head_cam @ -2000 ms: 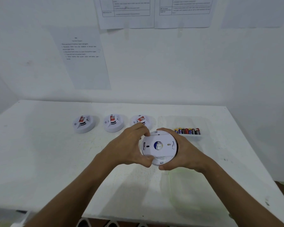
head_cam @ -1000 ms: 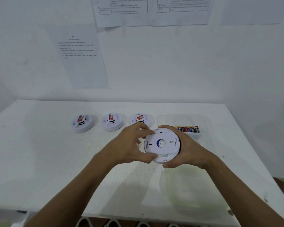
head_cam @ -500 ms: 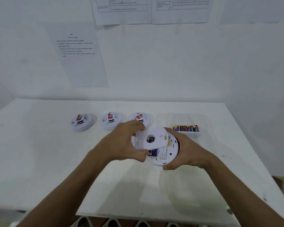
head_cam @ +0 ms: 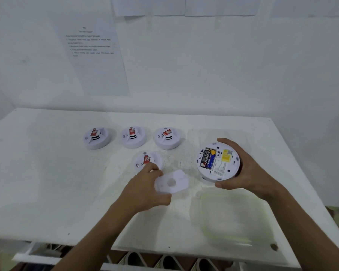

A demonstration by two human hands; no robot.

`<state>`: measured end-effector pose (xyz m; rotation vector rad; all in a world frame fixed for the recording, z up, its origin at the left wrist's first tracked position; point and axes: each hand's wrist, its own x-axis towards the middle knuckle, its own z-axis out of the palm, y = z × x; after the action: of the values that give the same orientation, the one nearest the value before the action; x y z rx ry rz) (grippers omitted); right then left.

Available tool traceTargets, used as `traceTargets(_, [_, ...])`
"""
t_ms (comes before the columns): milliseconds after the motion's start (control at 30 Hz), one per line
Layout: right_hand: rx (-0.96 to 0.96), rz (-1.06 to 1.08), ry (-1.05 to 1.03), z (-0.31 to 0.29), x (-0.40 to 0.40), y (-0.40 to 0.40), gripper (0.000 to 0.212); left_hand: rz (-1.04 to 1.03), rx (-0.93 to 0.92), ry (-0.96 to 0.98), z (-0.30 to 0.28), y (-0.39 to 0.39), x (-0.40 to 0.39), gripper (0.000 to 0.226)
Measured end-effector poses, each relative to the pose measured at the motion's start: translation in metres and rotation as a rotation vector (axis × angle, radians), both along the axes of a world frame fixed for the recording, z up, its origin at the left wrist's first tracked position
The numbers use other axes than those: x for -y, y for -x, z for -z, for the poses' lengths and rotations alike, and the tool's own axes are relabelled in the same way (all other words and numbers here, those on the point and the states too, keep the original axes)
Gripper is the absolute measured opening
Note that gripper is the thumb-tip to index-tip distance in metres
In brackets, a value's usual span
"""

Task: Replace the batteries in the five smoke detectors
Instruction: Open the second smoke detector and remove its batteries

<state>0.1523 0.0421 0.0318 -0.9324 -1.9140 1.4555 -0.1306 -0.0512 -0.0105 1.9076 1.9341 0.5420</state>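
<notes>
Smoke detector, round white plastic (head_cam: 218, 161), sits tipped up in the right hand (head_cam: 243, 169), which grips its rim so the black battery (head_cam: 207, 158) shows. Left hand (head_cam: 145, 189) pinches the white back cover (head_cam: 172, 181) low over the white tabletop (head_cam: 47, 182), out of the way.

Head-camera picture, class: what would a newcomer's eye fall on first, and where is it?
First, the opened smoke detector gripped in the right hand at centre right, its black battery and yellow label showing. Next, the white back cover held in the left hand mid-table. Behind, four more detectors with red tags sit on the white table.
</notes>
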Motion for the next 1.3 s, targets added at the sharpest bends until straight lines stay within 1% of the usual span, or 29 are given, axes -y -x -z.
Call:
traceTargets(100, [0.006,-0.003,0.002,0.002,0.002,0.003,0.104,-0.012,-0.090,0.104,0.010,-0.005,0.002,0.056])
traceTargets(200, [0.011,-0.025,0.012,0.005,0.004,0.006,0.102,-0.009,-0.094,0.131,0.020,-0.006,0.001,0.045])
traceTargets(233, [0.014,-0.027,0.015,0.006,0.004,0.006,0.103,-0.012,-0.095,0.140,0.022,-0.006,0.001,0.045])
traceTargets(333, [0.035,-0.031,0.007,0.009,0.005,0.007,0.104,-0.017,-0.085,0.127,0.020,-0.007,0.000,0.058])
traceTargets(433, [0.063,-0.051,-0.003,0.011,0.005,0.010,0.105,0.003,-0.016,0.037,-0.002,-0.010,-0.005,0.062])
traceTargets(533, [0.084,-0.070,-0.009,0.011,0.006,0.011,0.104,0.037,0.132,-0.107,-0.034,-0.017,-0.012,0.053])
traceTargets(600, [0.095,-0.079,-0.022,0.010,0.005,0.014,0.105,0.080,0.212,-0.134,-0.053,-0.024,-0.019,0.050])
traceTargets(667, [0.087,-0.074,-0.039,0.007,0.005,0.015,0.105,0.158,0.219,-0.101,-0.069,-0.031,-0.027,0.050])
traceTargets(767, [0.058,-0.071,-0.046,0.001,0.003,0.016,0.105,0.272,0.160,-0.029,-0.083,-0.038,-0.037,0.047])
traceTargets(867, [0.055,-0.082,-0.051,-0.003,0.004,0.012,0.103,0.301,0.126,0.010,-0.089,-0.042,-0.042,0.046])
traceTargets(1033, [0.048,-0.097,-0.044,-0.006,0.004,0.006,0.098,0.357,-0.009,0.049,-0.093,-0.053,-0.049,0.051])
traceTargets(1133, [0.030,-0.106,-0.037,-0.007,0.006,0.003,0.097,0.396,-0.092,0.071,-0.095,-0.058,-0.051,0.046])
traceTargets(1233, [0.024,-0.117,-0.032,-0.007,0.007,0.002,0.095,0.456,-0.262,0.061,-0.096,-0.063,-0.052,0.031])
traceTargets(1300, [0.028,-0.127,-0.019,-0.005,0.008,0.002,0.094,0.501,-0.384,0.026,-0.095,-0.066,-0.051,0.033])
